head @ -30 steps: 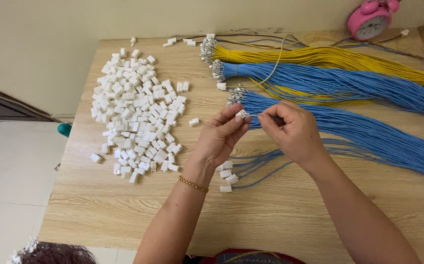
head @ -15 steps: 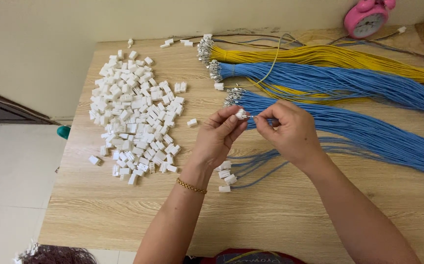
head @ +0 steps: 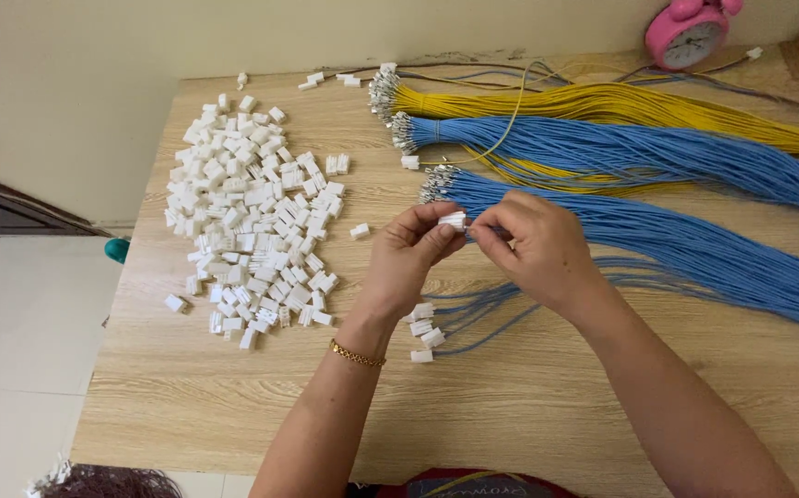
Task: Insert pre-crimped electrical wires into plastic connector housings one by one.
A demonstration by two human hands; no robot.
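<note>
Beyond my hands lie long bundles of blue wires (head: 657, 240); left of them, a heap of white plastic connector housings (head: 252, 221). My left hand (head: 408, 258) pinches one small white plastic housing (head: 453, 220); my right hand (head: 542, 249) grips a wire end, seemingly mid-insertion, needing careful alignment

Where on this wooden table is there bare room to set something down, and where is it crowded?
Free: the table's near strip, below the pile of white connectors and around the forearms; also a narrow gap between that pile and the left hand. Crowded: the right side under blue wires and yellow wires, and the back-right corner by the pink clock.
</note>
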